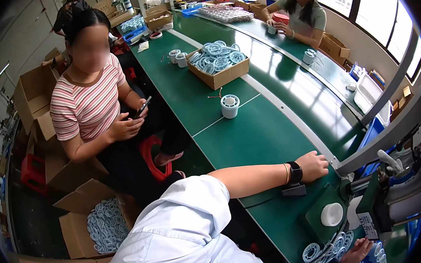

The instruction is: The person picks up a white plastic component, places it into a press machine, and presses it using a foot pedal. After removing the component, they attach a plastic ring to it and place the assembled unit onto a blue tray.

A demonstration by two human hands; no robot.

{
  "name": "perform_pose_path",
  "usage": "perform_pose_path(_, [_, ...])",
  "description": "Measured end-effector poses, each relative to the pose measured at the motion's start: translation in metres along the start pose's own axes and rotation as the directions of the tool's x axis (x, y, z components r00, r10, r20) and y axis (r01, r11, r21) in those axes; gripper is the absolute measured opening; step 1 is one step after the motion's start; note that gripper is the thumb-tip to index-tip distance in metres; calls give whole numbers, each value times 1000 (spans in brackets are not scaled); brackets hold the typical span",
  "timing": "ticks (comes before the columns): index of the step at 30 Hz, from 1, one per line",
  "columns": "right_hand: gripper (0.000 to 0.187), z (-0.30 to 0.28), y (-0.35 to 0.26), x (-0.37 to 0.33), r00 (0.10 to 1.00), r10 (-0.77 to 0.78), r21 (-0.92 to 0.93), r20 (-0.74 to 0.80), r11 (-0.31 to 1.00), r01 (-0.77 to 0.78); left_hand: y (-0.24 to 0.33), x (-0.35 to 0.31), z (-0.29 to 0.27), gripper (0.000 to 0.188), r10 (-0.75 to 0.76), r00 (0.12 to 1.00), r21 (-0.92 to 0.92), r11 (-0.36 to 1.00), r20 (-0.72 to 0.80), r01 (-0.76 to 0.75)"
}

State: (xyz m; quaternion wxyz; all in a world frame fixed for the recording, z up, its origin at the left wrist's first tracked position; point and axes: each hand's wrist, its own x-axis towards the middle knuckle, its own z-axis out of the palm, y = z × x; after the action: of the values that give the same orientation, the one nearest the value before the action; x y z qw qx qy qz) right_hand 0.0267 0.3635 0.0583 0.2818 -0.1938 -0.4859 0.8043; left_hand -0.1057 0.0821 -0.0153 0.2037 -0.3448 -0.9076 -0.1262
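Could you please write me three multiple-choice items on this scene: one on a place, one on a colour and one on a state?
1. Where does the lone white spool stand?
A. On the green table, near the cardboard box
B. On the floor
C. In a blue crate

2. What colour is the shirt of the seated person with the phone?
A. Plain black
B. Pink and white stripes
C. Yellow

3. In what state is the cardboard box on the table?
A. Taped shut
B. Open and empty
C. Open, full of reels

Answers:
1. A: the spool stands upright on the table, just in front of the box.
2. B: the shirt is striped pink and white; the phone is in that person's hand.
3. C: the box has no lid on, and pale blue reels fill it to the rim.
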Motion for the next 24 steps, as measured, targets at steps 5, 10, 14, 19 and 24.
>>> perform_pose_path(5, [20,-44,23,42,879,-381,-379,288,797,470,5,3,-4,10,-159,980,-180,974,-118,136])
perform_pose_path(10, [16,-69,27,43,707,-449,-539,546,457,707,-6,12,1,16,-426,901,-532,784,-84,321])
perform_pose_path(14, [13,-85,32,66,886,-169,-234,432,927,292,-18,11,1,15,-409,912,-774,563,44,290])
perform_pose_path(19, [16,-67,25,55,970,85,156,230,980,-122,-23,2,-7,15,-352,918,-872,374,183,317])
perform_pose_path(24, [17,-87,17,62,925,34,234,378,963,-131,-20,6,-5,14,-344,912,-895,298,223,331])
